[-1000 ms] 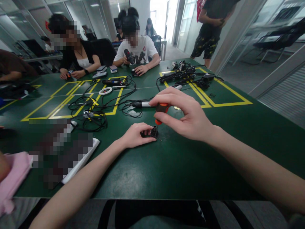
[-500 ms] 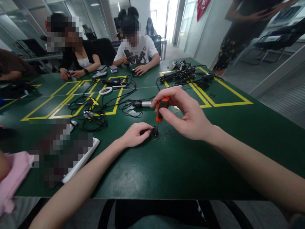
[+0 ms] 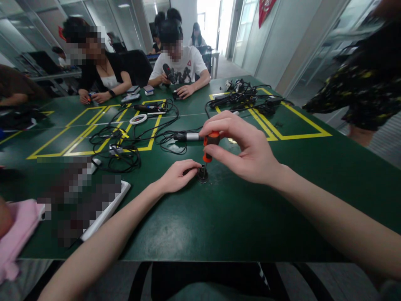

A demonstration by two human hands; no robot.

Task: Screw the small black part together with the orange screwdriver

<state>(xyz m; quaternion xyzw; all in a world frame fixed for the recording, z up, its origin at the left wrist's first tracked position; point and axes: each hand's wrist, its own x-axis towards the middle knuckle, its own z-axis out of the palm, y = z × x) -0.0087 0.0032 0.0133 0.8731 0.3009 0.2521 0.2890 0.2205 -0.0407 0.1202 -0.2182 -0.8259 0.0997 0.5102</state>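
My right hand (image 3: 242,150) grips the orange and black handle of a screwdriver (image 3: 211,145) between thumb and fingers. Its shaft points down into a small round black part (image 3: 203,175) on the green table (image 3: 200,225). With thumb and fingertips, my left hand (image 3: 179,176) holds that part at its left side. The part stands on the tabletop, and the tip of the screwdriver is hidden inside it. A tiny bit (image 3: 211,183) lies just right of the part, too small to name.
Beyond my hands lie a black and silver tool (image 3: 188,136), tangled cables (image 3: 125,156) and a white ring (image 3: 138,119). Black devices (image 3: 232,99) are piled at the back right. Yellow tape (image 3: 307,136) marks the table. Several people sit across; one person (image 3: 360,83) stands at right.
The screwdriver handle has turned a little and stands more upright over the black part. My left hand has stayed in place. The standing person at right has moved closer along the table.
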